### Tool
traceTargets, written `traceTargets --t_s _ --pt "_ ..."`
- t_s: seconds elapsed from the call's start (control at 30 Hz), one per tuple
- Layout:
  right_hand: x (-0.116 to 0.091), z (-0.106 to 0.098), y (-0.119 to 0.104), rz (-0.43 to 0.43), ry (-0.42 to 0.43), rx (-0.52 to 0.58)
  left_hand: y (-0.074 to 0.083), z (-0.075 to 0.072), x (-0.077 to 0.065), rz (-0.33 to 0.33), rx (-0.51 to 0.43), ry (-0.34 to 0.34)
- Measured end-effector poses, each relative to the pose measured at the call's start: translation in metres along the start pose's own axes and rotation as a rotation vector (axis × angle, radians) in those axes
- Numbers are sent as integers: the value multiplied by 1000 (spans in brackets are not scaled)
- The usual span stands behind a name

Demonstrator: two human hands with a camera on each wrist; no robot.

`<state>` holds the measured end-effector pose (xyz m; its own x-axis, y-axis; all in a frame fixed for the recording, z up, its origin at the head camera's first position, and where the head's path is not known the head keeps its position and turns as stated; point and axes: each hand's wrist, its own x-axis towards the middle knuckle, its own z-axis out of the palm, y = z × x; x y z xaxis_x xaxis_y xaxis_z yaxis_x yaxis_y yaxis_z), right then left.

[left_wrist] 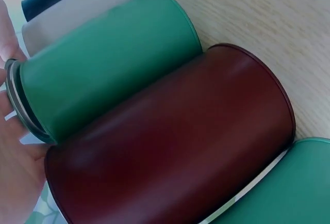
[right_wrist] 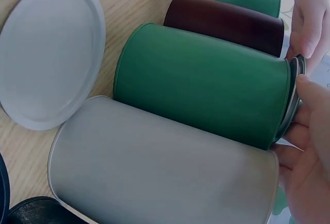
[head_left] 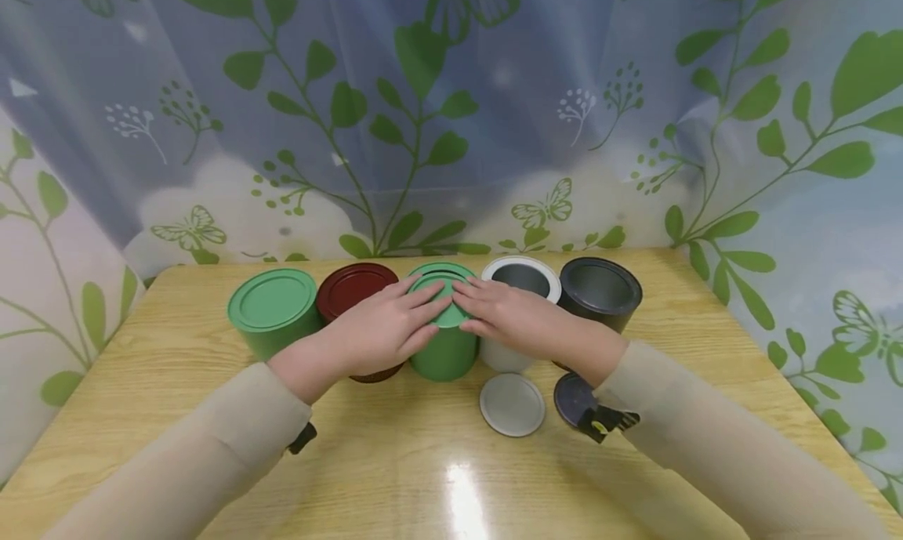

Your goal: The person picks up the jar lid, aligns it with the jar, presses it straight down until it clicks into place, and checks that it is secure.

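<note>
Both hands rest with extended fingers on the green lid (head_left: pixel 452 316) of the middle green can (head_left: pixel 443 358). My left hand (head_left: pixel 384 324) comes from the left, partly over the dark red can (head_left: pixel 353 286). From the other side my right hand (head_left: pixel 515 314) reaches across the white can (head_left: pixel 508 355), its fingertips near the left hand's. In the right wrist view the lid edge (right_wrist: pixel 292 102) stands slightly proud of the green can (right_wrist: pixel 201 84), with a gap along the rim. Part of the lid's top is hidden under the fingers.
Another green can (head_left: pixel 273 301), lidded, ends the row at left. At right stands an uncovered black can (head_left: pixel 600 289); the white can is also uncovered. A white lid (head_left: pixel 512 404) and a dark lid (head_left: pixel 573 399) lie in front. A patterned curtain (head_left: pixel 494 148) hangs behind the table (head_left: pixel 381 462).
</note>
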<state>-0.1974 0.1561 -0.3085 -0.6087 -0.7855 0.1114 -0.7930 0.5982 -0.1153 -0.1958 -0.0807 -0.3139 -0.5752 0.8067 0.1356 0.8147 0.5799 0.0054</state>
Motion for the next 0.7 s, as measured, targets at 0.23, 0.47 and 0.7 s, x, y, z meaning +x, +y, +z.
traceTargets --t_s 0.23,0.47,0.7 --pt "5 -4 5 35 -28 31 -6 -3 6 -13 -22 -33" --pt "9 -7 7 57 -56 70 -11 -4 11 -36 -34 -67" --pt "14 -11 10 82 -111 98 -15 -4 14 -52 -67 -85"
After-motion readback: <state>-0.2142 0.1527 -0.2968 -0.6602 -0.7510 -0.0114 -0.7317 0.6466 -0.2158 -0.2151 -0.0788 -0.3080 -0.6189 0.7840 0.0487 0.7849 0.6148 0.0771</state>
